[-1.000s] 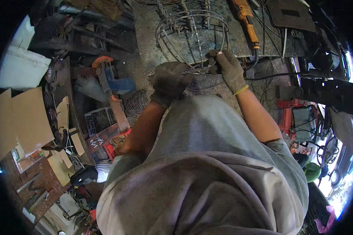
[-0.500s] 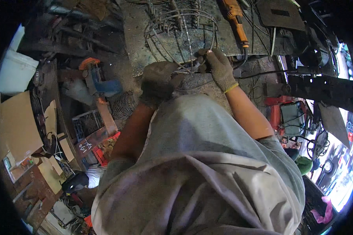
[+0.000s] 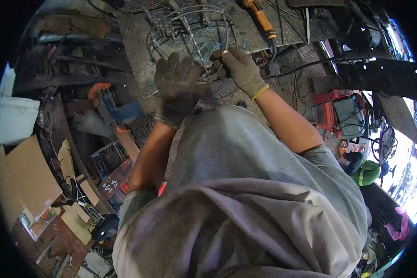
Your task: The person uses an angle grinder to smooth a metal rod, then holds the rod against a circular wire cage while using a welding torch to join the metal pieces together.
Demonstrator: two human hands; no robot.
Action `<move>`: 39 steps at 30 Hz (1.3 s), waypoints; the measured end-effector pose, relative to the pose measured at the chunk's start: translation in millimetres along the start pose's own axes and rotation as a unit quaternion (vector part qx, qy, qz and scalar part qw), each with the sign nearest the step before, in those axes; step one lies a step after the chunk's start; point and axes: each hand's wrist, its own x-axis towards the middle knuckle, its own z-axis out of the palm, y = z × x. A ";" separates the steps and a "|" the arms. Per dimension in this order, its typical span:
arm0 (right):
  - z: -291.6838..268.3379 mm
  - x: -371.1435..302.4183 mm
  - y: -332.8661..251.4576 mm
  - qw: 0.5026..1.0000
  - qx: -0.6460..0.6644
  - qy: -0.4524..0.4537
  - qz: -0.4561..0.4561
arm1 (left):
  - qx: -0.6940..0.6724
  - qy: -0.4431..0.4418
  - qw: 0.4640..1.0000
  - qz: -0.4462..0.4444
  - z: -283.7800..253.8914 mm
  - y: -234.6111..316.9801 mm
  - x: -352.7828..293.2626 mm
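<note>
Wire frame [image 3: 188,32] of bent metal rods lies in the upper middle of the head view, on a worn, speckled worktop [image 3: 139,60], its near end drawn in close to the worktop's near edge. The left hand [image 3: 177,83], in a dark, dirty work glove, is at that edge, just left of the frame's near end, its fingers straight, pointing away from the body and slightly fanned. The right hand [image 3: 243,72], in a matching glove with a yellow cuff, is at the near rods from the other side, its fingers curled in narrow; whether they grip a rod, I cannot tell.

A bare strip of worktop runs between the frame and the left edge, which slants down to a corner beside the left wrist. Right of the frame, a narrower gap separates it from an orange power tool [image 3: 262,21], whose cord drops over the near edge just beyond the right hand. Room on the body side is tight: a dark piece with a curved rim [image 3: 222,90] sits between the wrists, and the grey shirt [image 3: 217,134] comes right up to it. Past the left edge, a blue metal part [image 3: 127,111] lies lower down, well apart from the left hand; past the right forearm, a red machine [image 3: 326,97] stands off to the side.
</note>
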 end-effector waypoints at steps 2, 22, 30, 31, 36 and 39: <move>-0.7 2.5 8.8 0.998 -0.051 0.024 -0.027 | -0.025 0.006 0.999 0.021 5.3 -3.4 1.5; -15.0 -16.3 3.9 0.989 -0.144 0.003 0.006 | -0.082 -0.086 0.993 -0.010 -6.6 10.6 14.4; -68.9 -46.0 -11.8 0.987 -0.119 0.107 0.009 | -0.059 -0.031 0.998 -0.015 11.0 9.9 -3.1; -78.6 -48.1 -10.1 0.985 -0.101 0.140 0.014 | -0.052 -0.006 0.999 -0.014 15.9 9.6 -5.5; -125.3 -54.6 -0.7 0.946 -0.055 0.320 0.008 | -0.051 0.004 0.999 -0.003 20.9 2.6 -8.8; -151.3 -59.7 3.3 0.938 -0.054 0.343 0.024 | -0.059 -0.001 0.998 0.008 21.1 1.5 -6.3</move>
